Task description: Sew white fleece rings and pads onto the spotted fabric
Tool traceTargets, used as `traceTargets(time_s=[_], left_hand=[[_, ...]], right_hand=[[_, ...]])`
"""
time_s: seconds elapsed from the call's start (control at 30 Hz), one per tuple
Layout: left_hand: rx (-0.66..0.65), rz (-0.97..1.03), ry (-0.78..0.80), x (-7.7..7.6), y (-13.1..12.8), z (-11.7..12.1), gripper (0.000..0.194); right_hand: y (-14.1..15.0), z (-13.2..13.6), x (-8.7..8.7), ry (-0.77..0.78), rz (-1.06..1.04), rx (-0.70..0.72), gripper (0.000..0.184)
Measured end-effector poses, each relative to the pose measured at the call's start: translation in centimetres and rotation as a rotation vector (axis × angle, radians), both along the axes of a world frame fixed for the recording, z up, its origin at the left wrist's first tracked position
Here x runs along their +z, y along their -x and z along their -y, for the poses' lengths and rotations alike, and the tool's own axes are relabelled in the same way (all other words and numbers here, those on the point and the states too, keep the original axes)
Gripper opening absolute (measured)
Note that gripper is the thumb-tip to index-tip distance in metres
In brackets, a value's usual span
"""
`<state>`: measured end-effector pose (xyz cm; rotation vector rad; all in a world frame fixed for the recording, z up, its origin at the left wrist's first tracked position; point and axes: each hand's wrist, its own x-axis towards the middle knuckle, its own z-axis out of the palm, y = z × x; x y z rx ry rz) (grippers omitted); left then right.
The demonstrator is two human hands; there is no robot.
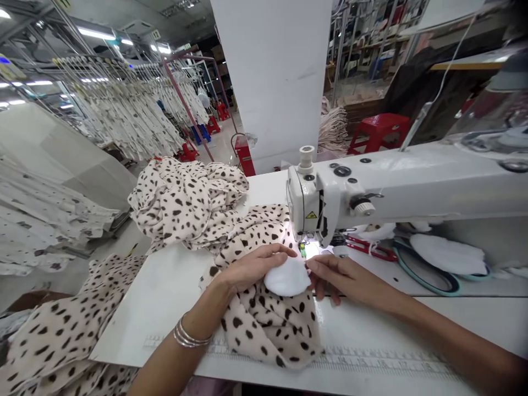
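Observation:
A white, rounded, padded fabric piece [287,279] lies on pale fleece cloth with dark spots [270,330], just in front of the needle area of a white sewing machine [412,184]. My left hand [254,268] rests on the cloth and the upper left of the white piece, its fingers stretched out toward the needle. Thumb and fingers of my right hand [332,275] pinch the right edge of the white piece, close to the lit presser foot [303,249]. The lower fingers of this hand are partly hidden behind the thumb side.
More spotted cloth [185,201] is heaped at the table's back left, and some [61,324] hangs beside it. Red-handled snips [381,252] and teal-handled scissors [424,275] lie under the machine arm. A printed ruler [371,360] runs along the front edge. A white pillar [280,82] stands behind.

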<state>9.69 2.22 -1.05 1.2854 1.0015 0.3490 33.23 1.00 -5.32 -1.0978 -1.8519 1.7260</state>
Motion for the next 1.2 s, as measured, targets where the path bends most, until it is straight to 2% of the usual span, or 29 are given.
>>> traceTargets(time_s=[0.1,0.17,0.27,0.37,0.4,0.43,0.5,0.57,0.7,0.8,0.87,0.97,1.03,1.07,1.13,1.2], left_hand=[[-0.031,-0.025,-0.072,-0.4,-0.2,0.4,0.043],[-0.011,-0.029,-0.12,-0.4,-0.3,0.7,0.039],[0.075,0.012,-0.077,-0.5,-0.4,0.9,0.033],[0.198,0.07,-0.033,-0.5,-0.1,1.0,0.034],[0.223,0.084,-0.04,-0.4,-0.1,1.1,0.033],[0.229,0.089,-0.058,-0.3,0.0,1.3,0.031],[0.18,0.053,-0.134,0.0,-0.2,1.6,0.026],[0.076,-0.066,-0.254,0.3,-0.7,2.1,0.023],[-0.147,-0.449,-0.527,0.1,-1.7,2.9,0.022],[-0.276,-0.538,-0.609,0.0,-1.7,3.1,0.026],[-0.271,-0.44,-0.574,0.2,-1.1,3.1,0.024],[-0.201,-0.248,-0.466,0.7,0.0,2.8,0.047],[-0.18,-0.188,-0.398,0.8,0.6,2.5,0.055],[-0.165,-0.174,-0.372,0.8,0.8,2.3,0.056],[-0.121,-0.158,-0.336,0.5,1.1,2.0,0.053],[-0.076,-0.145,-0.301,0.1,1.1,1.7,0.047]], right_hand=[[0.5,0.3,0.3,-0.055,0.067,-0.013,0.053],[0.2,0.5,0.9,-0.143,0.144,-0.045,0.045],[-2.4,1.1,2.4,-0.302,0.296,-0.187,0.036],[-7.5,2.2,3.6,-0.432,0.519,-0.5,0.04],[-9.3,2.7,3.9,-0.51,0.681,-0.682,0.039],[-10.9,3.1,4.0,-0.528,0.775,-0.806,0.039],[-13.3,3.6,3.7,-0.533,0.898,-0.918,0.039],[-14.4,3.7,2.9,-0.514,0.944,-0.914,0.042],[-14.2,2.5,1.2,-0.501,0.992,-0.905,0.056],[-14.1,1.9,0.8,-0.527,0.985,-0.878,0.054],[-14.2,2.1,1.0,-0.558,0.969,-0.877,0.05],[-13.8,3.4,1.4,-0.618,0.945,-0.939,0.05],[-12.7,4.6,1.1,-0.748,0.849,-0.969,0.044],[-12.0,5.1,0.7,-0.86,0.752,-0.948,0.038],[-10.1,6.1,-0.3,-1.066,0.56,-0.807,0.023],[-8.1,6.7,-1.3,-1.167,0.453,-0.653,0.021]])
